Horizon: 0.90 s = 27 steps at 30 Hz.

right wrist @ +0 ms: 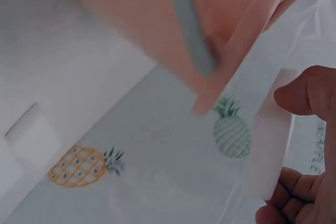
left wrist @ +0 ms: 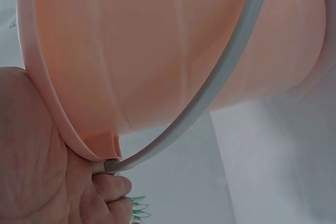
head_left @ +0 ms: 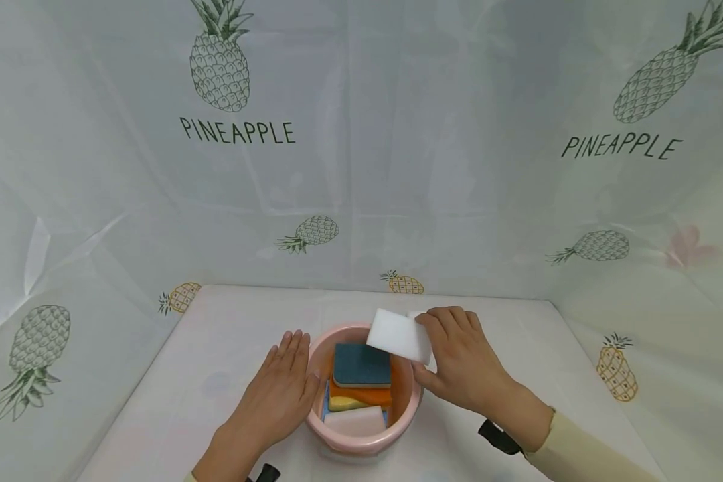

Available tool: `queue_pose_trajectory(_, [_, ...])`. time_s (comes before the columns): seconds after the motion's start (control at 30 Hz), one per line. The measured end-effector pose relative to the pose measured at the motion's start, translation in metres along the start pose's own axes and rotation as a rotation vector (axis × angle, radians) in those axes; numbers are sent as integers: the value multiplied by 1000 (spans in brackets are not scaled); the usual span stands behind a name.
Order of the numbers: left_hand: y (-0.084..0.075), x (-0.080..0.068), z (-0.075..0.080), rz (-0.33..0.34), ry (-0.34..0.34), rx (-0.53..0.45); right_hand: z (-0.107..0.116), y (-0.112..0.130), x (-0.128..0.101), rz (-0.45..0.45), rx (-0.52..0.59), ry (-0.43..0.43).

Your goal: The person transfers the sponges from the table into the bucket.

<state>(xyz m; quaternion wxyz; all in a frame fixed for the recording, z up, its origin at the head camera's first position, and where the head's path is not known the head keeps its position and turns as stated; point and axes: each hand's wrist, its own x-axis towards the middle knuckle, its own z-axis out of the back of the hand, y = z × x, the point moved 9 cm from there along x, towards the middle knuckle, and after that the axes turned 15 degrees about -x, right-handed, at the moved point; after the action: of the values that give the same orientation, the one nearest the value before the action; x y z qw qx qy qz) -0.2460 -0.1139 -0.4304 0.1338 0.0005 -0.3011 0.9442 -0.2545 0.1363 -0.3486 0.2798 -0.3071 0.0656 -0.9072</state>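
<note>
Head view shows the left hand (head_left: 280, 388) with straight, close-set fingers pressed flat against the outer wall of a round pink plastic bucket (head_left: 361, 445). Inside lie stacked sponges (head_left: 361, 375): white, yellow, orange, teal. Beyond them, the right hand (head_left: 466, 365) pinches a smooth white sponge block (head_left: 399, 335) over the far rim. Left wrist view alone shows the bucket's grey handle (left wrist: 210, 93) hanging against its side. Pineapple-printed sheeting (head_left: 361, 167) stands behind.
</note>
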Motion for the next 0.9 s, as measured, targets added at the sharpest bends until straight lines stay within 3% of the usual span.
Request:
queue_pose_trajectory(0.23, [-1,0,1,6,-10,5,2,33,3,94,55,73])
queue_pose_trajectory(0.47, [-2,-1,2,-16,-15,0,3,59,4,221,77,79])
queue_pose_trajectory(0.8, [-1,0,1,0,-19,1,-5,77,3,307,110,204])
queue_pose_trajectory(0.9, [-1,0,0,7,-18,2,-6,79,2,315,115,207])
